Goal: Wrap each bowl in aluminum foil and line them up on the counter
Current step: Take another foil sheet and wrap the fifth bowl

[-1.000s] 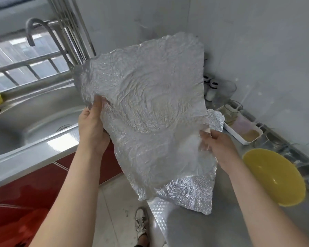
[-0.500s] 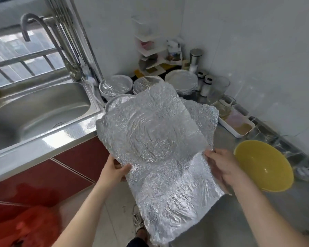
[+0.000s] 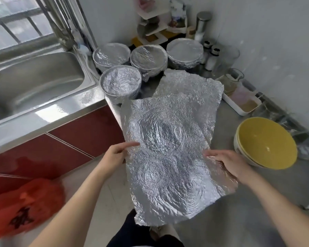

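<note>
- Foil sheet (image 3: pixel 169 139) was spread crinkled between both hands, far part lying on the steel surface (image 3: pixel 239 220), near-left part hanging past the surface's edge over the floor (image 3: pixel 112 193).
- Left hand (image 3: pixel 117 155) pinched the sheet's left edge, with one digit on top and the rest under it.
- Right hand (image 3: pixel 230 164) was on the right edge, fingers (image 3: pixel 212 154) straight and flat on the foil; thumb not visible.
- Yellow bowl (image 3: pixel 268 143) sat unwrapped on the surface just right of the right hand, clear of the foil.
- Four wrapped bowls stood at the far end: nearest one (image 3: pixel 120 84) just beside the sheet's far-left corner, and three more behind it in a row (image 3: pixel 111 56), (image 3: pixel 148 57), (image 3: pixel 185 50).
- White tray (image 3: pixel 243 102) sat by the wall, close to the foil's far-right edge.
- Open surface: strip between foil and yellow bowl, plus the near right corner.
- Sink (image 3: pixel 34 81) was to the left, red cabinet fronts (image 3: pixel 82 132) below it, red bag (image 3: pixel 23 205) lower left.
- Corner rack (image 3: pixel 153 24) and shakers (image 3: pixel 212 56) stood against the white walls.
</note>
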